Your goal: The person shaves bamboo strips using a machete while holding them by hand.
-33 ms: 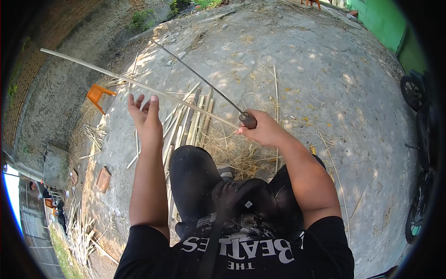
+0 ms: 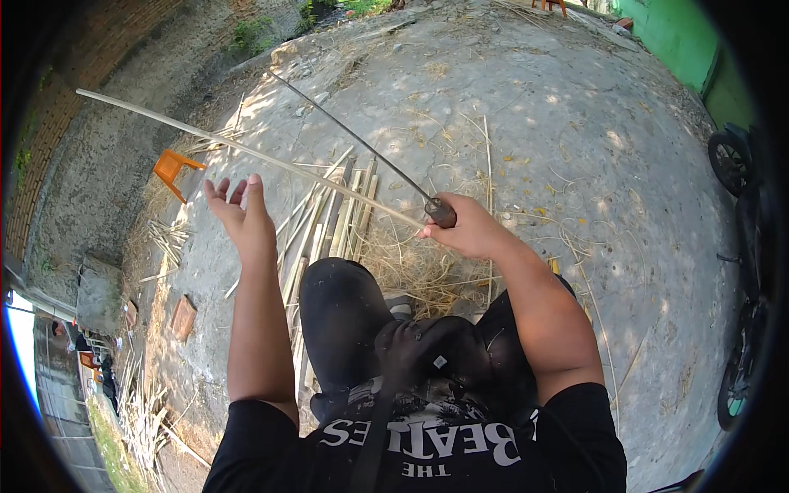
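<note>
My right hand [image 2: 468, 228] is closed round the brown handle of a long, thin-bladed knife [image 2: 442, 214]; the dark blade points away to the far left. Between that hand's thumb and fingers sits the near end of a pale bamboo strip [image 2: 197, 131], which slants out to the far left beneath the blade. My left hand [image 2: 240, 215] is raised just short of the strip, palm turned up and fingers spread, with nothing in it. A gap shows between its fingertips and the strip.
Cut bamboo slats [image 2: 339, 214] lie before my left knee, beside a heap of shavings [image 2: 431, 275]. An orange stool [image 2: 171, 171] and a brick [image 2: 183, 317] are at left. More strips [image 2: 141, 415] lie lower left. Motorcycles [image 2: 744, 246] line the right edge.
My left hand has shifted a little to the left, its fingers opening wider. My right hand, the knife and the strip have barely moved.
</note>
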A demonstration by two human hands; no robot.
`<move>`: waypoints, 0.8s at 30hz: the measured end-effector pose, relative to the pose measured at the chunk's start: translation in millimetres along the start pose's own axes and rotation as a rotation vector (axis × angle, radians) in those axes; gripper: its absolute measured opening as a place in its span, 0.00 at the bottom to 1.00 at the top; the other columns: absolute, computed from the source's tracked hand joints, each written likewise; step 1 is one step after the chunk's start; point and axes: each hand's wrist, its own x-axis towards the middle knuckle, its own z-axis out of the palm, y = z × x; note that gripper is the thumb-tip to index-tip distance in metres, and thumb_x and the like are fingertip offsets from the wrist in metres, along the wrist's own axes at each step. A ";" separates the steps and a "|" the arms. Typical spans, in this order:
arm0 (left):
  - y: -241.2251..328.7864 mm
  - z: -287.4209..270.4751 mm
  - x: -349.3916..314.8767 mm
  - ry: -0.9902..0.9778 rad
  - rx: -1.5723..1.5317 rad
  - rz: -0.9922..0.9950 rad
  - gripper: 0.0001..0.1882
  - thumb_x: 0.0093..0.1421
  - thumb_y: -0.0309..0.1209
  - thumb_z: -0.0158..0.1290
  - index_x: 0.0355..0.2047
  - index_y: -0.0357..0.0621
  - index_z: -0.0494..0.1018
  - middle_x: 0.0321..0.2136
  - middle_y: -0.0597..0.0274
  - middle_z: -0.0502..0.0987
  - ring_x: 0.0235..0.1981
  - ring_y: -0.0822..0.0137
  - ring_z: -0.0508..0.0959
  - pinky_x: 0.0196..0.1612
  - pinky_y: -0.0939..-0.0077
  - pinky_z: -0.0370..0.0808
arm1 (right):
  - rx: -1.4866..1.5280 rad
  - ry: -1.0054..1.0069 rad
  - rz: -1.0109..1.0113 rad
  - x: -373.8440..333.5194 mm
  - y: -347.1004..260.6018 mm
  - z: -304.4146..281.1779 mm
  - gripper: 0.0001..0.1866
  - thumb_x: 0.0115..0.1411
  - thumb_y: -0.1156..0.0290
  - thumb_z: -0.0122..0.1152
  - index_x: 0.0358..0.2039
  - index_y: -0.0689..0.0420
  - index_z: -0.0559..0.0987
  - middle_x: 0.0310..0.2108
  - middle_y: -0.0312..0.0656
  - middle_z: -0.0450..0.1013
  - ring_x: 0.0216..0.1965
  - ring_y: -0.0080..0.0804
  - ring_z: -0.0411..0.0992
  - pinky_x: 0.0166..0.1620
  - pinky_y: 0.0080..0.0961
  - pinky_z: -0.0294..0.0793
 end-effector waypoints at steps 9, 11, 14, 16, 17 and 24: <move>2.1 -99.3 55.8 -0.044 1.077 0.841 0.47 0.57 0.34 0.64 0.72 0.42 0.51 0.68 0.39 0.54 0.68 0.38 0.56 0.70 0.44 0.52 | 0.241 -0.255 -0.018 -15.1 -7.4 -28.2 0.17 0.58 0.75 0.73 0.43 0.62 0.74 0.36 0.36 0.77 0.44 0.30 0.82 0.47 0.24 0.78; -4.3 -103.2 64.5 -0.077 1.050 0.845 0.46 0.54 0.33 0.65 0.71 0.48 0.56 0.69 0.43 0.55 0.70 0.40 0.54 0.71 0.43 0.51 | 0.247 -0.329 -0.021 -16.8 -16.1 -29.5 0.16 0.58 0.75 0.73 0.41 0.62 0.74 0.35 0.36 0.77 0.44 0.30 0.82 0.47 0.25 0.78; -21.4 -108.7 73.6 -0.532 1.301 0.732 0.45 0.52 0.30 0.63 0.70 0.57 0.58 0.68 0.53 0.59 0.72 0.46 0.54 0.73 0.42 0.49 | 0.276 -0.415 -0.003 -20.1 -21.7 -28.7 0.15 0.57 0.72 0.74 0.39 0.60 0.76 0.34 0.36 0.78 0.41 0.27 0.80 0.46 0.25 0.76; -35.5 -113.1 68.0 -0.712 1.304 0.607 0.42 0.52 0.27 0.60 0.68 0.56 0.61 0.67 0.53 0.61 0.72 0.48 0.55 0.73 0.42 0.49 | 0.306 -0.438 0.006 -19.9 -20.7 -28.2 0.15 0.55 0.69 0.74 0.39 0.58 0.78 0.33 0.35 0.78 0.38 0.23 0.78 0.45 0.25 0.74; -44.3 -113.9 62.3 -0.888 1.298 0.477 0.39 0.51 0.24 0.57 0.66 0.55 0.64 0.66 0.53 0.64 0.72 0.49 0.56 0.73 0.43 0.49 | 0.284 -0.441 -0.014 -19.0 -17.3 -28.6 0.15 0.55 0.69 0.74 0.38 0.58 0.77 0.33 0.35 0.78 0.39 0.24 0.79 0.45 0.25 0.75; -104.4 -127.2 14.2 -1.184 1.135 0.327 0.22 0.55 0.26 0.52 0.52 0.46 0.73 0.43 0.48 0.80 0.51 0.46 0.76 0.60 0.48 0.67 | 0.461 -0.458 -0.037 -14.6 0.3 -41.5 0.14 0.57 0.73 0.73 0.37 0.58 0.75 0.32 0.38 0.79 0.40 0.32 0.82 0.43 0.26 0.77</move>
